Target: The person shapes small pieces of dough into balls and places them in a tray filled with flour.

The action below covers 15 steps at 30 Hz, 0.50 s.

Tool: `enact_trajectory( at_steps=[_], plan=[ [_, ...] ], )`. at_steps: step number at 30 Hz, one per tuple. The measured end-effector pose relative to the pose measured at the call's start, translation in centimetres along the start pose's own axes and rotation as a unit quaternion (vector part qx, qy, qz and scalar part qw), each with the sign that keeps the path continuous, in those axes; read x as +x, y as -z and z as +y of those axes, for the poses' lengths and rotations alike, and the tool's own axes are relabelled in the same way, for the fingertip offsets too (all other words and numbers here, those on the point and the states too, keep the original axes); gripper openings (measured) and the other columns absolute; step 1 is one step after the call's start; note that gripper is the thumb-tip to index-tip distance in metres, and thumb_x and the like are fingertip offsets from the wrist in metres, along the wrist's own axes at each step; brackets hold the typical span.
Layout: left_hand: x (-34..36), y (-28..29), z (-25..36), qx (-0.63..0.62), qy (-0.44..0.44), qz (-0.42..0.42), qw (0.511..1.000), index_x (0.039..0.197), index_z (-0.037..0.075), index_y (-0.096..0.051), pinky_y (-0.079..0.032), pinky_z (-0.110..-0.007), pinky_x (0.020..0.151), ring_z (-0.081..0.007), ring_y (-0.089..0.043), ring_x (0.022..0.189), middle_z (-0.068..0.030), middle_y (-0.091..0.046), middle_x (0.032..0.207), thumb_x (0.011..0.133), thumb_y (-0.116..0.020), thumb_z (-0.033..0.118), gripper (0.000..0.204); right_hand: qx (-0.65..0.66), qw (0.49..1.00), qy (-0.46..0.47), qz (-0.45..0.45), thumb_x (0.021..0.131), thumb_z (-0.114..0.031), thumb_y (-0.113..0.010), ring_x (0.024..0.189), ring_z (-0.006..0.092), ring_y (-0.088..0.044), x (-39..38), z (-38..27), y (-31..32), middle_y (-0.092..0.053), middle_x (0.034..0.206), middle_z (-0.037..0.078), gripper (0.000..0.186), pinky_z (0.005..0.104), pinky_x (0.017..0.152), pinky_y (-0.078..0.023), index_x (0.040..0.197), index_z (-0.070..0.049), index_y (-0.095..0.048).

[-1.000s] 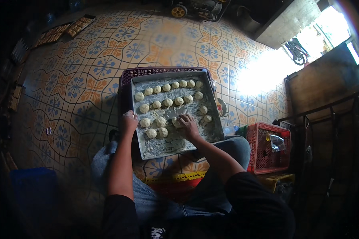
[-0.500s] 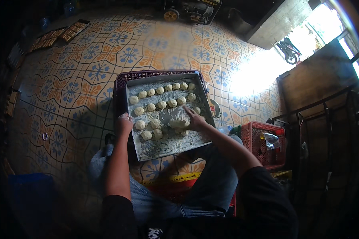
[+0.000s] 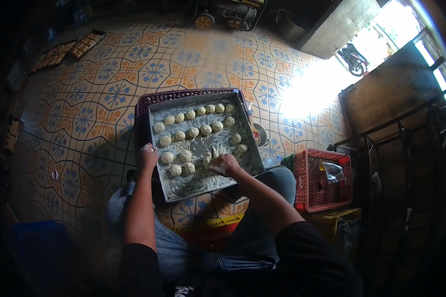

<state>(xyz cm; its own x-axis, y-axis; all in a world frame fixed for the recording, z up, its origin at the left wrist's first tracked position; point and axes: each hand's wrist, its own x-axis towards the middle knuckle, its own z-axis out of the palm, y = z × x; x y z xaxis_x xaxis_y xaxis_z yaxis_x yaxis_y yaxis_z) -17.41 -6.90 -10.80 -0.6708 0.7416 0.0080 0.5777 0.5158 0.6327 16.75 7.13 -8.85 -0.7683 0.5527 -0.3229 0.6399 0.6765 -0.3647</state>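
The left hand (image 3: 147, 154) closes on the left edge of the square grey metal tray (image 3: 198, 187); the right hand (image 3: 225, 165), half-curled, grip unclear, touches pale floury dough (image 3: 207, 160) toward the near edge. Probably soft, light: cup its sides.

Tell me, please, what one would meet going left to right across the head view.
White ring → left hand at the edge of the metal tray → right hand on dough → red crate.

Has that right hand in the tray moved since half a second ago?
Yes: judged against the metal tray, the right hand has moved leftward and toward the tray's near edge.
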Motion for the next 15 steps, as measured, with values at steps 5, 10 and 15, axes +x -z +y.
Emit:
enact_trajectory(
  at_steps=[5, 10, 15],
  plan=[
    [0.1, 0.4, -2.0, 0.003, 0.007, 0.016, 1.000, 0.090, 0.001, -0.070, -0.056, -0.048, 0.076, -0.0419, -0.071, 0.087, -0.0244, -0.072, 0.089, 0.084, -0.076, 0.018, 0.019, 0.266, 0.946, -0.114, 0.144, 0.084, -0.049, -0.074, 0.097, 0.0338, -0.073, 1.2, -0.3, 3.0, -0.076, 0.104, 0.016, 0.058, 0.0442, 0.087, -0.057, 0.123, -0.007, -0.072],
    [0.2, -0.5, -0.4, 0.007, -0.019, 0.002, 1.000, 0.089, 0.002, -0.069, -0.054, -0.048, 0.073, -0.0427, -0.070, 0.085, -0.0244, -0.071, 0.086, 0.085, -0.075, 0.019, 0.019, -0.026, 0.953, -0.098, 0.285, 0.084, -0.055, -0.069, 0.128, 0.0405, -0.056, 0.4, -0.7, -1.8, -0.059, 0.139, 0.022, 0.071, 0.0491, 0.104, -0.048, 0.132, -0.002, -0.064],
    [0.2, 0.3, -1.9, 0.004, -0.021, -0.007, 1.000, 0.086, 0.002, -0.066, -0.053, -0.049, 0.073, -0.0435, -0.069, 0.084, -0.0246, -0.070, 0.086, 0.085, -0.075, 0.020, 0.020, 0.013, 0.966, -0.061, 0.252, 0.083, -0.055, -0.069, 0.111, 0.0417, -0.065, -1.2, -4.0, -1.2, -0.069, 0.119, 0.025, 0.069, 0.0487, 0.095, -0.053, 0.125, 0.000, -0.068]
  ],
)
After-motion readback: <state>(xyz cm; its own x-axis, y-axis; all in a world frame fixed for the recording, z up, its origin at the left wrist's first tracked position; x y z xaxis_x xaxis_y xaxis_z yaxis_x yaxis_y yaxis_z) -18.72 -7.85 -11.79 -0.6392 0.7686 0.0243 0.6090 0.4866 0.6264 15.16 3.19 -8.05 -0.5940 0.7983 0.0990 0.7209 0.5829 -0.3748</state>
